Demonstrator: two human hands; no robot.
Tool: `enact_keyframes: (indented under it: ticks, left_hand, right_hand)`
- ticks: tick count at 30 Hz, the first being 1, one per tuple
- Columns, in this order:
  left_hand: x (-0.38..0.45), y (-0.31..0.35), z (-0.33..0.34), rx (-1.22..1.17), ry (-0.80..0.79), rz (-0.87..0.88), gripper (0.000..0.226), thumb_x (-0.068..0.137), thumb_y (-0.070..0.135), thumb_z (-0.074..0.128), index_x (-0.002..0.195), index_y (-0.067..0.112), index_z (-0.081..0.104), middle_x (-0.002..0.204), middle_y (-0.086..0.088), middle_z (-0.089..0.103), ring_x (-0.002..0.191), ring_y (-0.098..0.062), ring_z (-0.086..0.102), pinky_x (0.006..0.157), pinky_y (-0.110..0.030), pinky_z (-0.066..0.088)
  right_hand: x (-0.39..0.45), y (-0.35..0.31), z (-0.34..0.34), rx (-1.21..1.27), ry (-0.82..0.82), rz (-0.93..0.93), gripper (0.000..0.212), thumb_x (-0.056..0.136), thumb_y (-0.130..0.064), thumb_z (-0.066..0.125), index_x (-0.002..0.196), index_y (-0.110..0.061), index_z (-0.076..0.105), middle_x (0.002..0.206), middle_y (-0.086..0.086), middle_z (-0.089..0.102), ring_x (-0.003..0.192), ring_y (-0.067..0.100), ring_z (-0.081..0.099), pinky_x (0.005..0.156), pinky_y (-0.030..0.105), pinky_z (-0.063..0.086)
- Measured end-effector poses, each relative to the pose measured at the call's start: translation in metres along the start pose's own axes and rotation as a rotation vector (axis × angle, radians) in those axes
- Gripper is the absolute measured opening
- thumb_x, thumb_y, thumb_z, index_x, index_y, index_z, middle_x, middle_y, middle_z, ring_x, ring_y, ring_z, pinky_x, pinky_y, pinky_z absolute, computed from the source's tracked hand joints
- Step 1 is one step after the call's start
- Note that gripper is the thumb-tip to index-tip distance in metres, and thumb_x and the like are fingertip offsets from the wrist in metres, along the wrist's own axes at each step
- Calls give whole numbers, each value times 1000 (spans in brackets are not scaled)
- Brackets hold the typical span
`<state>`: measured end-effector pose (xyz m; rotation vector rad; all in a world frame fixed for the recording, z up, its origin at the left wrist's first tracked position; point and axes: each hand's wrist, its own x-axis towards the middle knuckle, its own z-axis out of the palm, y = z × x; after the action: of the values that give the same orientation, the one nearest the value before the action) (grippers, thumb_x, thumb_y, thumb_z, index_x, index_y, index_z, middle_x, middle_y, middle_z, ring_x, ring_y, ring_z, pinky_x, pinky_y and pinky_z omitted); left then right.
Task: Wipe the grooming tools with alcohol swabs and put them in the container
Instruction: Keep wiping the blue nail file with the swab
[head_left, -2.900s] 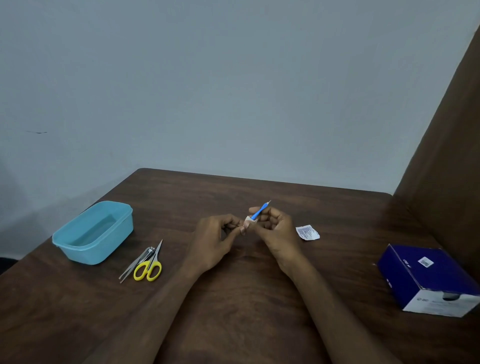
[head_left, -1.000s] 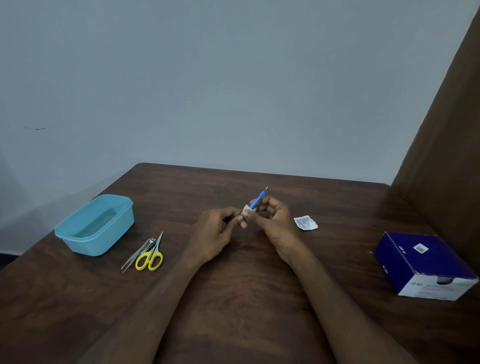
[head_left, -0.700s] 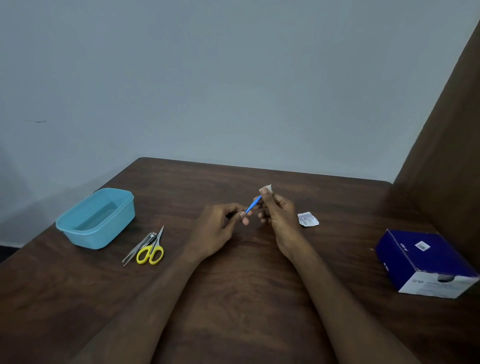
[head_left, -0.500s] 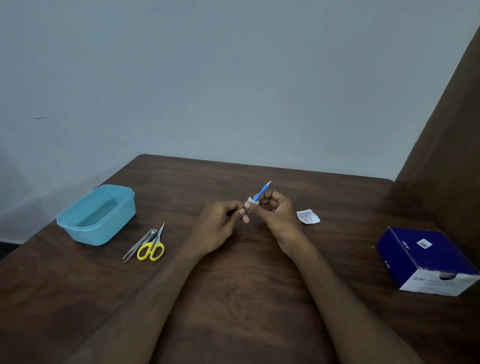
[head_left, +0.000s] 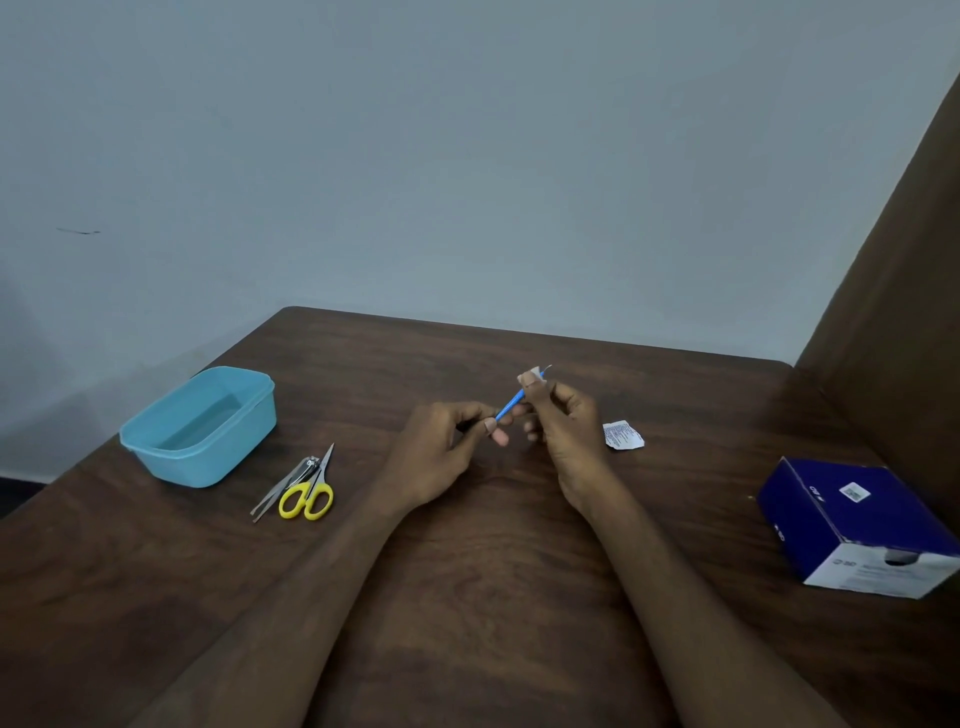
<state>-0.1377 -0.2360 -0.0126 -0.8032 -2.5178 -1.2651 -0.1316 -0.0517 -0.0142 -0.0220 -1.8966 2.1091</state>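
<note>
Above the middle of the dark wooden table (head_left: 467, 597), the left hand (head_left: 441, 457) pinches the near end of a thin blue-handled grooming tool (head_left: 511, 402), while the right hand (head_left: 566, 431) pinches a white alcohol swab (head_left: 532, 375) around its far end, the metal tip just showing past the swab. A torn swab wrapper (head_left: 622, 435) lies just right of the right hand. To the left, well apart from the hands, yellow-handled scissors (head_left: 310, 491), a nail clipper (head_left: 306, 467) and tweezers (head_left: 272, 496) lie side by side near the light blue container (head_left: 205, 423), which sits close to the table's left edge. A dark blue box (head_left: 857, 525) rests near the right edge beside a brown panel (head_left: 893, 291). Bare tabletop stretches between the hands and the container. A pale wall (head_left: 467, 156) stands behind.
</note>
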Motion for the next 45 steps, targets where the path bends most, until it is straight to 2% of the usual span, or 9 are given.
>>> enact_keyframes:
  ticks: [5,9,13,16,22,31,36,40,45]
  left_hand:
    - [-1,-1,0,-17,19,4,26,107,19,64,91,30,80,69,32,66,49,-4,49,54,-18,37]
    - [-2,1,-2,-16,30,33,27,107,13,63,88,25,78,78,35,69,52,3,53,56,-12,34]
    - [0,2,-2,-3,13,30,32,108,14,62,87,35,74,104,21,79,53,-6,54,59,-23,43]
    - [0,1,-1,5,-15,15,35,110,17,59,92,45,70,92,21,77,54,-9,52,59,-27,41]
    - [0,-3,1,-17,-38,-10,25,112,22,54,110,32,77,83,16,73,56,-18,53,60,-41,46]
    - [-1,-3,1,15,-54,0,25,112,23,53,110,35,75,84,17,71,60,-24,56,61,-45,47]
    - [-1,-2,0,4,-55,-10,28,112,21,54,104,38,74,81,19,71,55,-9,49,61,-39,45]
    - [1,0,0,54,-98,-21,27,111,25,54,103,40,74,84,21,71,60,-14,56,66,-43,51]
    - [1,-2,1,52,-89,-44,31,110,28,54,96,49,71,85,20,72,60,-11,56,66,-43,51]
  right_hand:
    - [-3,2,-5,-83,-110,-55,22,80,-27,94,83,-22,73,85,1,79,76,9,70,71,21,54]
    - [-4,-1,-2,-55,-76,-55,23,81,-43,89,79,-26,75,81,4,80,67,5,64,62,18,48]
    - [1,-3,-2,49,42,-2,21,91,-42,83,90,-20,80,78,0,76,56,8,52,53,23,44]
    - [5,-5,-4,145,119,34,15,92,-38,82,84,-26,81,78,-3,72,54,7,51,49,22,43]
    - [4,-7,-7,195,68,63,14,88,-23,87,77,-24,79,86,-4,73,57,6,49,53,22,42]
    - [5,-8,-8,157,127,48,20,89,-30,86,71,-27,77,89,2,70,57,6,48,52,23,41]
    - [6,-8,-10,152,86,31,21,90,-30,85,71,-28,79,82,-4,73,56,5,49,50,21,40]
    - [8,-5,-9,142,120,22,30,91,-35,84,65,-27,71,76,-6,71,53,6,47,48,21,39]
    - [10,-7,-11,144,241,-19,18,90,-40,84,85,-23,85,87,-5,79,52,6,47,47,21,40]
